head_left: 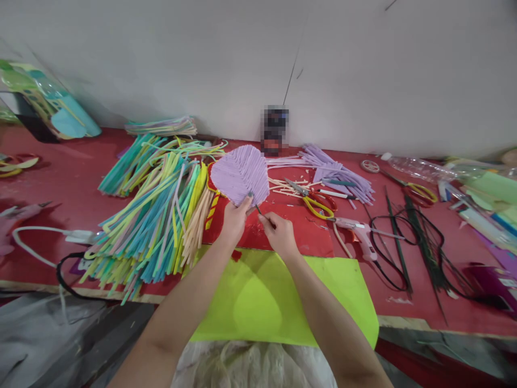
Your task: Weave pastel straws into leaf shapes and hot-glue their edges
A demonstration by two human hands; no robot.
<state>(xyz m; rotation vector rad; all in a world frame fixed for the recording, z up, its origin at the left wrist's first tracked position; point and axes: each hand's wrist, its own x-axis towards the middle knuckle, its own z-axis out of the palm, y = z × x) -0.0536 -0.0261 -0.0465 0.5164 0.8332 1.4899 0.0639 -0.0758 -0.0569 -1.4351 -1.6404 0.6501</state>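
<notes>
My left hand [234, 218] is closed on the lower edge of a lilac leaf-shaped piece [240, 174] made of pipe cleaners laid side by side, holding it upright above the red table [72, 178]. My right hand [278, 231] is pinched on a thin dark wire stem [259, 210] that runs up to the base of the leaf. Both hands are over a red sheet [299, 229], just beyond a lime green foam sheet [262, 296].
A big pile of pastel pipe cleaners [161, 215] lies left of my hands. To the right are yellow-handled scissors [313, 202], a pink glue gun [359, 231], lilac pipe cleaners [339, 175], dark wires [420, 242] and a black cord. A second glue gun [20, 213] lies far left.
</notes>
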